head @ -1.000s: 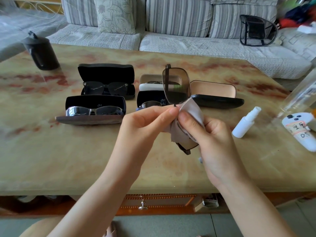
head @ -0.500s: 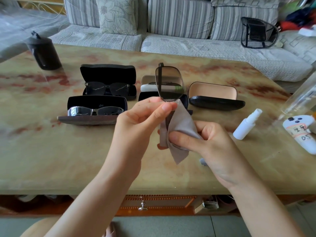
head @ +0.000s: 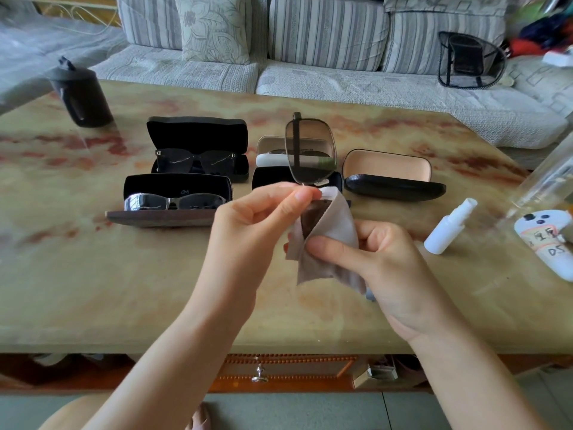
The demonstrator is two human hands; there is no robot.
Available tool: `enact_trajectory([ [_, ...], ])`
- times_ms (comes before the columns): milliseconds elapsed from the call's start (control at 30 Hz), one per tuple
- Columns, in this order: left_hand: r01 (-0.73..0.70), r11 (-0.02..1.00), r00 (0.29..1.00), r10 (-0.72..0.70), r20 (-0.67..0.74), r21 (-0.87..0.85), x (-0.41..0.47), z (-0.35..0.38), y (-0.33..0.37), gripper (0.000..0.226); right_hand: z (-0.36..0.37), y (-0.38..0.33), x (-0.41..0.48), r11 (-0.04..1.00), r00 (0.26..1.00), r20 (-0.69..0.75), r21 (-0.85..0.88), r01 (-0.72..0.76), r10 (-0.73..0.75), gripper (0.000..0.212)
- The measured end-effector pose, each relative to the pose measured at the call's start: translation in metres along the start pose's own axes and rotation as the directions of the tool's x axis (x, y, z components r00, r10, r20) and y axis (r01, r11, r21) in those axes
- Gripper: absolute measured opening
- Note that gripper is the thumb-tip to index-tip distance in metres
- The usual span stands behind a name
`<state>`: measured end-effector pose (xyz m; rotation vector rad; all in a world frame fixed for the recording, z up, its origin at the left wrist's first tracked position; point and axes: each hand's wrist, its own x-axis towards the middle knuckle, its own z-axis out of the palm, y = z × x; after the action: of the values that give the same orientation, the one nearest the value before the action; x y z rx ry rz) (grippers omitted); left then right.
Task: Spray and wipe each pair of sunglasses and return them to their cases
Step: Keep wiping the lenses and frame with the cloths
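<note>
Both hands work above the bench (head: 93,290): my left hand (head: 257,225) pinches the sunglasses (head: 311,150), my right hand (head: 381,259) grips the cloth (head: 328,252) round the lower lens.

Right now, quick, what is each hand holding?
Left hand: pinches the sunglasses.
Right hand: grips the cloth wrapped over the sunglasses.

A black lidded jug (head: 81,94) stands at the marbled table's (head: 93,274) far left, a labelled white controller (head: 545,243) lies at its right edge, and beyond is a striped sofa (head: 325,79) bearing a floral cushion (head: 214,29) and a black mesh backrest (head: 469,60).
</note>
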<state>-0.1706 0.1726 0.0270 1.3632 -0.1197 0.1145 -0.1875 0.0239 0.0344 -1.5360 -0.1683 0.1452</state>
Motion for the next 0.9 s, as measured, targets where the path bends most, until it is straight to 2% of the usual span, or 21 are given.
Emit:
enact_trajectory([
  [133, 0.022, 1.000, 0.997, -0.024, 0.075, 0.017, -0.003, 0.005, -0.004, 0.037, 0.005, -0.002, 0.000, 0.997, 0.993, -0.110, 0.051, 0.049, -0.043, 0.013],
  [233, 0.034, 0.999, 0.996, -0.035, 0.086, 0.012, -0.002, 0.004, -0.005, 0.037, 0.010, -0.003, 0.000, 0.996, 0.984, -0.153, -0.008, 0.089, -0.089, 0.013],
  [400, 0.012, 1.000, 0.997, -0.011, 0.072, -0.015, -0.003, 0.005, -0.004, 0.033, 0.012, -0.004, -0.001, 0.988, 0.964, -0.230, -0.107, 0.111, -0.133, 0.040],
  [567, -0.016, 1.000, 0.999, 0.016, 0.039, -0.002, -0.004, 0.006, -0.002, 0.029, 0.011, -0.004, -0.002, 0.977, 0.959, -0.228, -0.172, 0.130, -0.168, 0.049],
  [700, -0.019, 1.000, 1.000, 0.019, 0.013, 0.004, -0.005, 0.007, 0.000, 0.023, 0.011, -0.006, -0.003, 0.968, 0.962, -0.211, -0.217, 0.127, -0.174, 0.048],
  [900, -0.052, 0.997, 0.999, 0.052, 0.016, 0.048, -0.007, 0.008, 0.000, 0.021, 0.007, -0.007, -0.003, 0.973, 0.970, -0.181, -0.193, 0.124, -0.160, 0.045],
])
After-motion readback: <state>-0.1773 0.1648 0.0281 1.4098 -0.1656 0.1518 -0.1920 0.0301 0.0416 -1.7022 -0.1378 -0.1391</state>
